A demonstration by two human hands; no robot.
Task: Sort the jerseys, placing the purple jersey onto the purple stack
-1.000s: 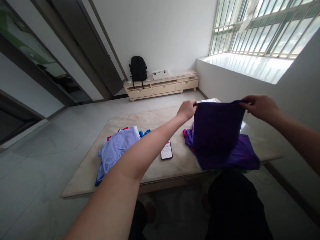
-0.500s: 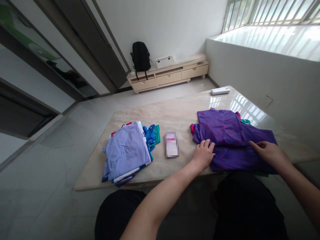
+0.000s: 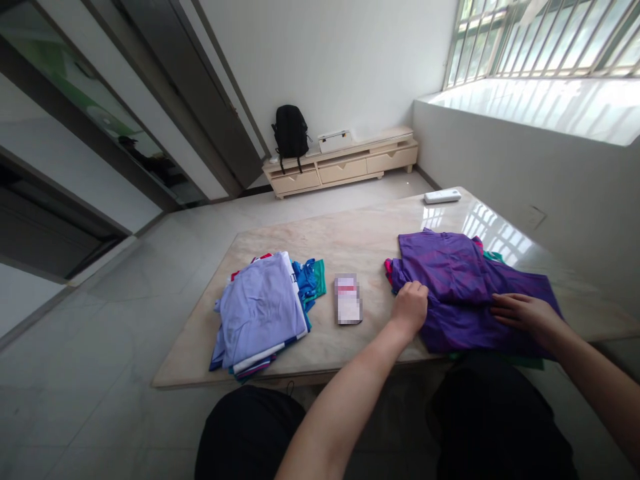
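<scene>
Head view: phone (image 3: 348, 299) beside purple garment (image 3: 465, 293).

Phone (image 3: 348, 299) screen blurred — garments beneath purple shirt (image 3: 465, 287) hidden

Daylight enters through the barred window (image 3: 545, 37) at upper right. Glare patches mark the glossy counter (image 3: 480, 217). Sharp focus throughout; wide-angle bending evident at frame edges.

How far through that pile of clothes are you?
Done: a lilac-topped stack lies folded on the table. In hand: the left hand and right hand press the purple shirt. Left: pink and green garments underneath.
</scene>
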